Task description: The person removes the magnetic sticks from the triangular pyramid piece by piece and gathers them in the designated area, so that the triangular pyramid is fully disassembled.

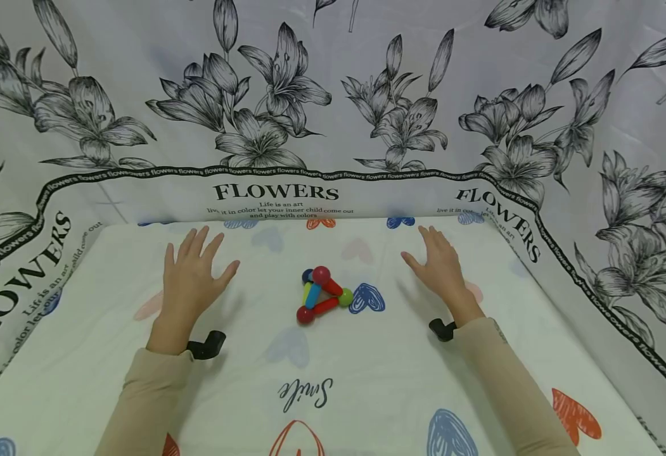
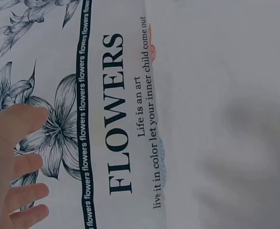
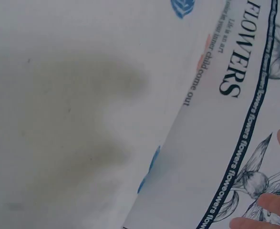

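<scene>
A small ball-and-stick toy frame (image 1: 326,306) stands mid-table in the head view. Its balls are red, green and dark blue, joined by red, blue and yellow-green rods; part of its far side is hidden. To its left, my left hand (image 1: 192,278) hovers with fingers spread, touching nothing. My right hand (image 1: 440,266) is held off to the right of the toy, thumb apart from straight fingers, holding nothing. Each wrist view catches only some fingertips, the left hand's fingers (image 2: 27,192) and the right hand's fingers (image 3: 275,205), against the printed cloth.
A white cloth with hearts (image 1: 367,298) and a "Smile" print (image 1: 306,394) covers the table. Behind and at both sides rises a flower-printed curtain (image 1: 401,190) with a black lettered band. Dark wrist mounts (image 1: 207,346) show at the cuffs.
</scene>
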Action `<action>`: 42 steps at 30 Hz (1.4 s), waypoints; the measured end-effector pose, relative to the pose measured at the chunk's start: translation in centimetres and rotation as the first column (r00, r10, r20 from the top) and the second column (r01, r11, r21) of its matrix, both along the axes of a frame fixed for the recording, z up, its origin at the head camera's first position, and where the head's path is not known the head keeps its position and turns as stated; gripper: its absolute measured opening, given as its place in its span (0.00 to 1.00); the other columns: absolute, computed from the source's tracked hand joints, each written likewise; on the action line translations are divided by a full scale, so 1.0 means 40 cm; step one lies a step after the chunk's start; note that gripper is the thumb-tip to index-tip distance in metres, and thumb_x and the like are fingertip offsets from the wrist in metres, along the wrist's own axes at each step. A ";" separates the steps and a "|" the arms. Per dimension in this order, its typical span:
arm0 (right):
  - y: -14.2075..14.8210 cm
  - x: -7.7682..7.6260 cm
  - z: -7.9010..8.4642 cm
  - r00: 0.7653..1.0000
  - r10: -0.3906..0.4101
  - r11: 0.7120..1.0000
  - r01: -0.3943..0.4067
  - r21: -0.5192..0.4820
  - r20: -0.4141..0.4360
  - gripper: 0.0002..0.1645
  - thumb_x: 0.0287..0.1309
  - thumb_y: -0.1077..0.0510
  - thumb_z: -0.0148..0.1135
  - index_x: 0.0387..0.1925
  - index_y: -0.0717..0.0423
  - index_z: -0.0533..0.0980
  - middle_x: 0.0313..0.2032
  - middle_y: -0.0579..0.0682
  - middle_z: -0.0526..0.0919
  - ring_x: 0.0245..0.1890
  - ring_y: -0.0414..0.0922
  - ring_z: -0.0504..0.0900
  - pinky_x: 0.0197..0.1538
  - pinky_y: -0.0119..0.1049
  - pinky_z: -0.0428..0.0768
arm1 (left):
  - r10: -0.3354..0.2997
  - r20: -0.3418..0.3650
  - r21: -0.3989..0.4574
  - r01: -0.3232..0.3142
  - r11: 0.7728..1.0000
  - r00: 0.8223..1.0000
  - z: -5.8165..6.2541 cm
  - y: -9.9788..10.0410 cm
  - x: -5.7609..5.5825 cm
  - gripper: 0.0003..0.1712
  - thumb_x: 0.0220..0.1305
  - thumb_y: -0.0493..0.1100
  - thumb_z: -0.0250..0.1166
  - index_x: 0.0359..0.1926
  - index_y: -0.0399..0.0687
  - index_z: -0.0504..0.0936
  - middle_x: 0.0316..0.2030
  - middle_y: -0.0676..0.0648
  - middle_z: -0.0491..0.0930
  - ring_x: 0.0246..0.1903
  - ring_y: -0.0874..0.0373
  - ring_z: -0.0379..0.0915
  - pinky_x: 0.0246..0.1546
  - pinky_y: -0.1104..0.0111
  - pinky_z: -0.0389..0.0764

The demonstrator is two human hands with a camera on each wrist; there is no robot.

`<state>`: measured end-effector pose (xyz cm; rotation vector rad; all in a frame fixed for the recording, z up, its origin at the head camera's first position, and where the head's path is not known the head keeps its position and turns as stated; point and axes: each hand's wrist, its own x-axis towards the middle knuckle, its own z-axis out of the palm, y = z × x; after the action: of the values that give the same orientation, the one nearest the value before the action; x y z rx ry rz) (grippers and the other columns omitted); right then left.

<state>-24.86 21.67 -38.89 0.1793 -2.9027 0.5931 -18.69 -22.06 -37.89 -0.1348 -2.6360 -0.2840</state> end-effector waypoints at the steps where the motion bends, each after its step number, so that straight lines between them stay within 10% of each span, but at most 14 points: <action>1: -0.004 0.003 0.001 1.000 0.018 1.000 -0.018 -0.019 -0.003 0.45 0.63 0.41 0.56 0.73 0.58 0.53 0.73 0.65 0.54 0.74 0.64 0.53 0.74 0.64 0.55 | -0.021 -0.032 0.002 0.022 1.000 0.999 -0.001 0.005 0.003 0.34 0.60 0.54 0.64 0.64 0.44 0.70 0.67 0.34 0.67 0.68 0.37 0.59 0.66 0.33 0.57; 13: -0.068 0.049 -0.008 0.990 0.139 0.972 -0.131 -0.194 0.031 0.38 0.63 0.49 0.59 0.70 0.59 0.60 0.69 0.61 0.65 0.70 0.60 0.64 0.72 0.56 0.65 | -0.281 -0.316 0.050 0.311 0.949 0.906 -0.035 0.055 -0.002 0.22 0.52 0.39 0.71 0.49 0.35 0.82 0.49 0.34 0.82 0.48 0.37 0.79 0.52 0.44 0.78; 26: -0.132 0.079 -0.042 0.966 0.260 0.907 -0.248 -0.340 -0.011 0.29 0.62 0.54 0.62 0.61 0.62 0.70 0.61 0.61 0.76 0.62 0.59 0.74 0.61 0.54 0.78 | -0.359 -0.115 0.315 0.376 0.871 0.926 -0.063 0.129 0.012 0.22 0.60 0.40 0.67 0.56 0.39 0.78 0.57 0.40 0.79 0.59 0.44 0.74 0.61 0.51 0.76; 42: -0.231 0.078 -0.066 0.914 0.394 0.815 -0.299 -0.496 0.097 0.26 0.61 0.56 0.63 0.58 0.66 0.73 0.57 0.64 0.79 0.57 0.57 0.79 0.59 0.48 0.80 | -0.523 -0.068 0.515 0.479 0.711 0.849 -0.082 0.220 -0.016 0.24 0.61 0.40 0.66 0.58 0.40 0.76 0.59 0.41 0.78 0.62 0.48 0.73 0.64 0.54 0.74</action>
<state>-21.73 12.41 -41.53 0.6255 -2.8040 1.4358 -19.33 -13.26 -41.19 -0.6778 -2.4448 -1.1957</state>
